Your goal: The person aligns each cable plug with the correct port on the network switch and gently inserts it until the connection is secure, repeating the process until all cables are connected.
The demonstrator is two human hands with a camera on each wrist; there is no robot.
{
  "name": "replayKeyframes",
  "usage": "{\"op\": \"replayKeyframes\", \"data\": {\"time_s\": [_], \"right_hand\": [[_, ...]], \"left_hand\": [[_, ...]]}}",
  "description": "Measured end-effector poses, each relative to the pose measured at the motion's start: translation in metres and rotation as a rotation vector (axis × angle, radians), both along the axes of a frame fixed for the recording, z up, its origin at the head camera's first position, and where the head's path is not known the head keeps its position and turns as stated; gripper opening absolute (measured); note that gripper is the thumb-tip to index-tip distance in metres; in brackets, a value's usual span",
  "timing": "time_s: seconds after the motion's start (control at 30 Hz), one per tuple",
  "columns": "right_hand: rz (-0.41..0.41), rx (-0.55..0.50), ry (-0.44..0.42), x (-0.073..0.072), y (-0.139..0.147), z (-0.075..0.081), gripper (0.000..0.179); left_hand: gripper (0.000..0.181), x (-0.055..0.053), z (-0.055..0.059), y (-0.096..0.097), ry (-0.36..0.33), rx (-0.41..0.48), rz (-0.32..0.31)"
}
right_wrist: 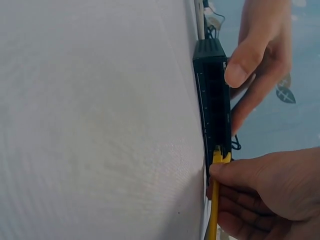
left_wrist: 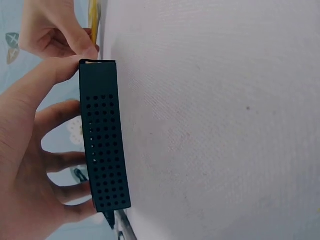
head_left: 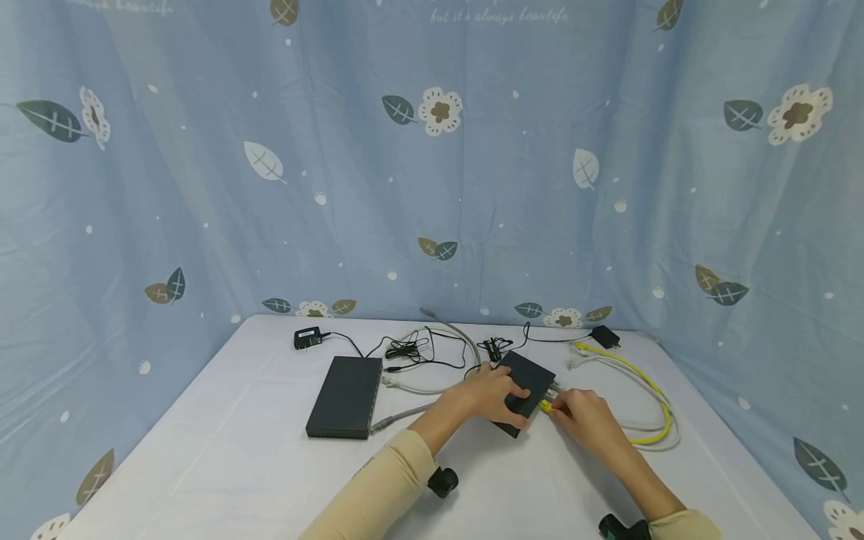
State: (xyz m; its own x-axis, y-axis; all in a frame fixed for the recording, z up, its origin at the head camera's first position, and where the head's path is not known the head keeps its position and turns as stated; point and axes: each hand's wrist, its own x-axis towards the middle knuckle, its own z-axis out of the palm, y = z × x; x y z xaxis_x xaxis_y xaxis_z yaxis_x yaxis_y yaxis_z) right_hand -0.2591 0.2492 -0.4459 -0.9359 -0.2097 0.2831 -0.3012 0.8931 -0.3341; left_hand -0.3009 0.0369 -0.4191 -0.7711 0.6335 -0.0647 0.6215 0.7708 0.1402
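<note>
A black network switch sits turned at an angle on the table, its row of ports facing right. Spread across its top is my left hand, the fingertips resting on the top face. Its perforated side fills the middle of the left wrist view. My right hand pinches the plug end of a yellow network cable between thumb and fingers. That plug is at a port near one end of the row; how deep it sits, I cannot tell.
Left of the hands lies a second, larger black box, with grey cables beside it. Black power adapters and bundled cords run along the back. Yellow and white cable loops lie right. A blue curtain hangs behind.
</note>
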Motion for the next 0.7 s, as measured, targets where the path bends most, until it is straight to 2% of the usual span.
{"op": "replayKeyframes", "data": {"time_s": [0.37, 0.7], "right_hand": [[0.005, 0.012, 0.019, 0.0011, -0.0021, -0.0028, 0.009], [-0.006, 0.015, -0.004, 0.0007, -0.0033, 0.0008, 0.007]], "left_hand": [[0.061, -0.0001, -0.0028, -0.0006, 0.005, -0.001, 0.001], [0.062, -0.0007, -0.0017, -0.0006, 0.008, -0.005, -0.009]]}}
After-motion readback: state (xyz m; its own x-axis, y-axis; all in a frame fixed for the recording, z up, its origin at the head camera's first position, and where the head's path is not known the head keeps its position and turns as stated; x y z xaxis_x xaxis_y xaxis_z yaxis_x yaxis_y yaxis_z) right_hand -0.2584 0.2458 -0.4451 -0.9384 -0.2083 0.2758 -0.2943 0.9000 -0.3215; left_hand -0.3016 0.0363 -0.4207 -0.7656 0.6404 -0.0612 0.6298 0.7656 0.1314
